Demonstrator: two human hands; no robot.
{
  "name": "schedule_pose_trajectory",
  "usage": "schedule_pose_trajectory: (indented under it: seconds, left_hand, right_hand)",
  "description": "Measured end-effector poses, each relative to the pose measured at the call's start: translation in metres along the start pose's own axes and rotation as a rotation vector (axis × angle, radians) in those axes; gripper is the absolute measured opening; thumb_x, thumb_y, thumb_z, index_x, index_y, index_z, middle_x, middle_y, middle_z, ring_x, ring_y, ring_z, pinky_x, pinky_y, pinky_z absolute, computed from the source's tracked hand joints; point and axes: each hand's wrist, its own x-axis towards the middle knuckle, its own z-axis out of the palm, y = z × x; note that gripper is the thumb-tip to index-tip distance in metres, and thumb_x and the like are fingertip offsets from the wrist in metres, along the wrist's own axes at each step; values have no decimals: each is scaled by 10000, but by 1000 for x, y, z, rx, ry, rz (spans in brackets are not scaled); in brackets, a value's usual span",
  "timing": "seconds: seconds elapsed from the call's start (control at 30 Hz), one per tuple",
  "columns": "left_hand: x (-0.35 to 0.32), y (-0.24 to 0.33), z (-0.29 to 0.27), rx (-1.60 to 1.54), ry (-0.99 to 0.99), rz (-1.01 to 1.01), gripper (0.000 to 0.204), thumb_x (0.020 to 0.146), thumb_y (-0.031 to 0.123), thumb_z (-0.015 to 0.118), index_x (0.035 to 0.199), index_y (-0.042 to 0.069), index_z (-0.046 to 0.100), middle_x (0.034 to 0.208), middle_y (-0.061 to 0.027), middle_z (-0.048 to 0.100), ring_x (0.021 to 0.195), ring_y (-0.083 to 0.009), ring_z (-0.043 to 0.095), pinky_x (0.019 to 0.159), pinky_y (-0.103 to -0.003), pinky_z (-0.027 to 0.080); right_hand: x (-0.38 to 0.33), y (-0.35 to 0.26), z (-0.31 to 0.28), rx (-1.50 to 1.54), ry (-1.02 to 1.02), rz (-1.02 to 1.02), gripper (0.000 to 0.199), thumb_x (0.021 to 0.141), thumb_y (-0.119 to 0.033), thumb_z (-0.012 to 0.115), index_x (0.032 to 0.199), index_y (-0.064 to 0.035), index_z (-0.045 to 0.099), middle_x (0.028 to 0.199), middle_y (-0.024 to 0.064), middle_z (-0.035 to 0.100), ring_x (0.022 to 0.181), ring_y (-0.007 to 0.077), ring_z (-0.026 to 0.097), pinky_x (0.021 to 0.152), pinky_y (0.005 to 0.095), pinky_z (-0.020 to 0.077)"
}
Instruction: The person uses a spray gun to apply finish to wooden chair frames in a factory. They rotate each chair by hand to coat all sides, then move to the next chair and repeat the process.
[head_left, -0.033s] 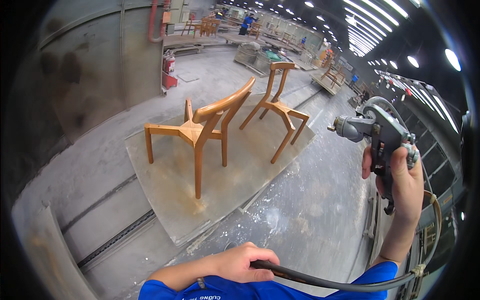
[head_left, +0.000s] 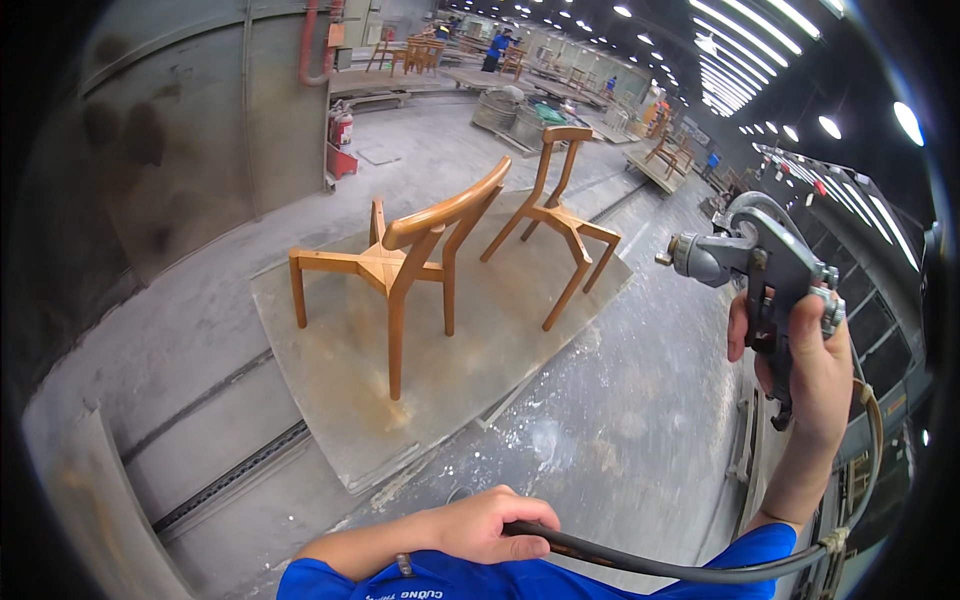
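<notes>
My right hand (head_left: 815,365) is wrapped round the grip of a grey metal spray gun (head_left: 775,265), raised at the right with its nozzle pointing left. At the bottom middle, my left hand (head_left: 497,525) closes round a dark hose (head_left: 640,566), which runs right past my blue sleeve and bends up toward the gun. Two wooden chair frames without seat pads stand ahead on a flat board. The nearer chair (head_left: 400,265) is at the left, with a curved back rail. Beyond it to the right stands the second chair (head_left: 555,215). Neither hand touches a chair.
The board (head_left: 440,400) lies low over the grey floor, beside a chain track (head_left: 235,475). A stained metal wall (head_left: 170,130) rises at the left, near a fire extinguisher (head_left: 343,130). Drums (head_left: 525,120), more chairs (head_left: 415,55) and a person in blue (head_left: 496,50) are farther back.
</notes>
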Motion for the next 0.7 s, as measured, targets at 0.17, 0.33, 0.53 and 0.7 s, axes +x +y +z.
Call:
schedule_pose_trajectory:
  seconds: [0.17,0.33,0.53,0.7]
  left_hand:
    - [63,-56,-18,-81,131,-75,461,1039,451,542,1147,16,651,896,-79,690,719,-177,642,658,-293,498]
    - [76,-84,-39,-315,314,-287,462,1081,434,459,1159,26,664,751,-12,635,661,-81,577,611,-246,463]
    - [37,-138,-155,-172,1165,-199,250,1061,184,489,980,21,660,772,-94,712,705,-169,708,609,-273,551]
    - [-30,-208,-376,-1,1738,-641,285,1051,329,540,1171,79,606,1113,-71,686,971,-112,652,737,-278,511]
  right_hand:
    - [67,40,-36,103,-218,-83,574,1040,-517,512,1219,25,572,810,76,675,670,88,641,425,172,401]
    - [171,97,-42,-50,-130,-94,491,1040,-513,515,1063,-30,598,788,29,668,647,58,632,429,175,415]
    - [281,154,-36,-49,34,84,518,1022,-596,490,976,-90,592,808,29,667,661,70,643,413,186,396]
    - [310,162,-25,37,56,152,531,1018,-600,495,1020,-78,590,786,44,674,665,87,663,419,196,426]
